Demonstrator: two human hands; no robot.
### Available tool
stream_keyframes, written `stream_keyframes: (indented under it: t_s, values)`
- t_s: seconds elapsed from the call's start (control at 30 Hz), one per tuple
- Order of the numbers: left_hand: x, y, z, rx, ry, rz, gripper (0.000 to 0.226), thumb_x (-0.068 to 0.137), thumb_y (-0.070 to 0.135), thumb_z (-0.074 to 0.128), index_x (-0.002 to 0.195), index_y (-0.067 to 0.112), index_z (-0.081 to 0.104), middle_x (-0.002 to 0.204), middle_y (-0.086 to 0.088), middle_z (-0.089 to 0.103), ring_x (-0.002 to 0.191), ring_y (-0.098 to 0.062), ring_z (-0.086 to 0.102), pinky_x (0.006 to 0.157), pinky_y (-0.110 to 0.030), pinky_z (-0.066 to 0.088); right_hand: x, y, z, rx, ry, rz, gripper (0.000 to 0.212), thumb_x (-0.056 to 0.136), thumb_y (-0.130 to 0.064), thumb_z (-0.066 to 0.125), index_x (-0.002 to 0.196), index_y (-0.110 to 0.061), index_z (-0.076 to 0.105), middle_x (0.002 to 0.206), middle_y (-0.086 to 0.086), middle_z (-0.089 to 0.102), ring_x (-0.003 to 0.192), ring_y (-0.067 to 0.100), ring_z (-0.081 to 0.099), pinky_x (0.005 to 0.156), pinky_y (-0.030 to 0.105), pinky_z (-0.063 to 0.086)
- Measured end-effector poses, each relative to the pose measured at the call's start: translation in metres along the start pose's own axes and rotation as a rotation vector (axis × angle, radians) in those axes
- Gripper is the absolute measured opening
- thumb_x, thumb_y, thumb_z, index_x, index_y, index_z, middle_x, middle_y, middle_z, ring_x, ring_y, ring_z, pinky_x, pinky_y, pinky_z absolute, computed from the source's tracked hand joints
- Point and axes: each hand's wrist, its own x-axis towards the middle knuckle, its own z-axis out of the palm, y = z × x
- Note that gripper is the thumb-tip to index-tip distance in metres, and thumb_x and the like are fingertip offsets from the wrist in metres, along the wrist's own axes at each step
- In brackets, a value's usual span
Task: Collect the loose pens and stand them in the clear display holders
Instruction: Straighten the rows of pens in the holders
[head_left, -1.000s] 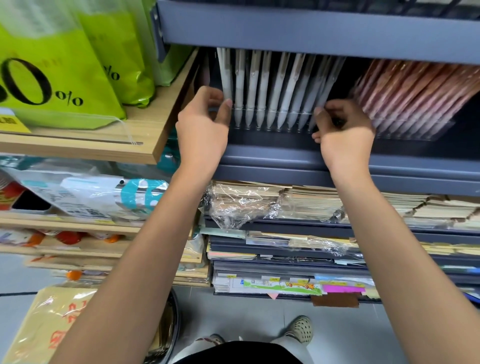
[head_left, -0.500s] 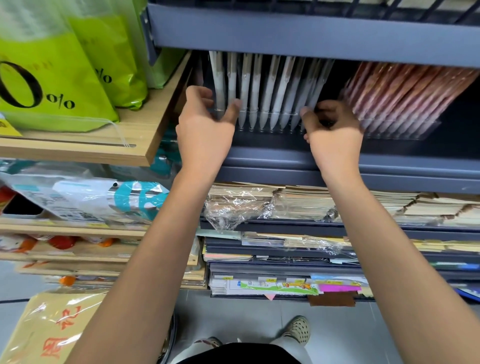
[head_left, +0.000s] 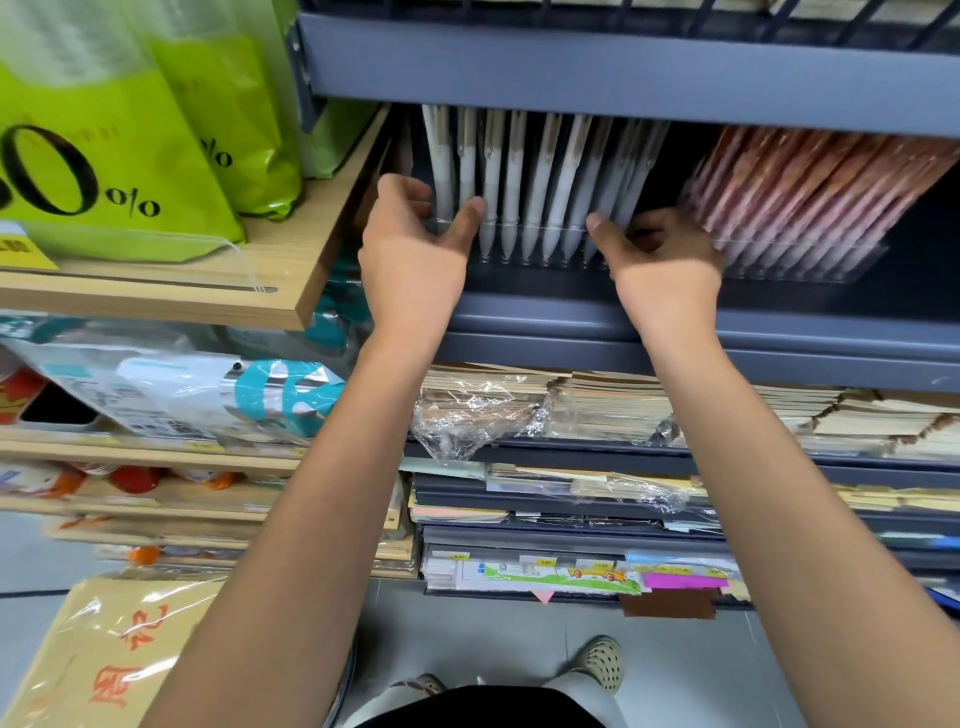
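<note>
On grey shelf (head_left: 571, 312) — clear holder (head_left: 537, 229) of white pens (head_left: 517, 171) gripped at both ends.
left hand (head_left: 415, 249) and right hand (head_left: 662, 265) curl round its ends, thumbs on front wall; pens upright, tips down.

Pens (head_left: 524, 176) stand in a holder (head_left: 550, 228) on the shelf (head_left: 519, 306). A second holder (head_left: 810, 260) sits just to its right, bags (head_left: 119, 156) to its left, notebooks (head_left: 608, 405) on the shelf below.

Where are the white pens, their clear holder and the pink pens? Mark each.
white pens (head_left: 515, 182), head view, barrel of a middle pen
clear holder (head_left: 550, 228), head view, front rim
pink pens (head_left: 810, 192), head view, bundle's middle
</note>
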Motion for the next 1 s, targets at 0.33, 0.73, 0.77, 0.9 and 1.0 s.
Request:
stream_keyframes:
  t_s: [0.33, 0.73, 0.77, 0.9, 1.0]
  values:
    - [0.002, -0.002, -0.001, -0.046, 0.003, -0.01, 0.038, 0.08, 0.048, 0.074, 0.096, 0.021, 0.053, 0.085, 0.014, 0.058, 0.081, -0.01, 0.059, 0.076, -0.026, 0.051, -0.005, 0.001, -0.005, 0.1, -0.007, -0.028, 0.029, 0.082, -0.048, 0.066, 0.091, -0.02, 0.064, 0.078, 0.004, 0.07, 0.079, 0.028, 0.068, 0.08, 0.045, 0.054]
    - [-0.011, 0.008, -0.005, 0.049, 0.081, 0.048, 0.044, 0.082, 0.05, 0.071, 0.104, 0.015, 0.054, 0.091, 0.007, 0.063, 0.082, -0.019, 0.063, 0.076, -0.036, 0.051, -0.003, 0.002, -0.004, 0.099, -0.003, -0.02, 0.032, 0.082, -0.046, 0.067, 0.092, -0.016, 0.065, 0.075, 0.006, 0.07, 0.078, 0.029, 0.068, 0.079, 0.044, 0.055]
    - [-0.013, 0.009, -0.005, 0.083, 0.102, 0.064, 0.044, 0.083, 0.049, 0.07, 0.103, 0.015, 0.052, 0.094, 0.005, 0.063, 0.081, -0.023, 0.062, 0.075, -0.037, 0.05, -0.003, 0.002, -0.003, 0.099, -0.003, -0.021, 0.031, 0.082, -0.046, 0.067, 0.091, -0.016, 0.065, 0.075, 0.005, 0.069, 0.077, 0.029, 0.068, 0.078, 0.044, 0.055]
    - [-0.016, 0.016, -0.003, 0.223, 0.144, 0.188, 0.033, 0.086, 0.037, 0.067, 0.101, 0.008, 0.058, 0.112, -0.009, 0.058, 0.084, -0.03, 0.063, 0.071, -0.039, 0.049, -0.003, 0.003, -0.003, 0.088, 0.012, -0.036, 0.031, 0.082, -0.047, 0.067, 0.089, -0.017, 0.065, 0.073, 0.003, 0.069, 0.075, 0.027, 0.067, 0.077, 0.043, 0.055]
    - [-0.016, 0.017, -0.001, 0.221, 0.132, 0.239, 0.019, 0.088, 0.027, 0.066, 0.095, 0.009, 0.065, 0.118, -0.009, 0.056, 0.095, -0.024, 0.062, 0.081, -0.041, 0.052, -0.003, 0.003, -0.002, 0.078, 0.024, -0.043, 0.033, 0.082, -0.047, 0.067, 0.091, -0.016, 0.066, 0.074, 0.004, 0.07, 0.076, 0.027, 0.068, 0.077, 0.043, 0.055]
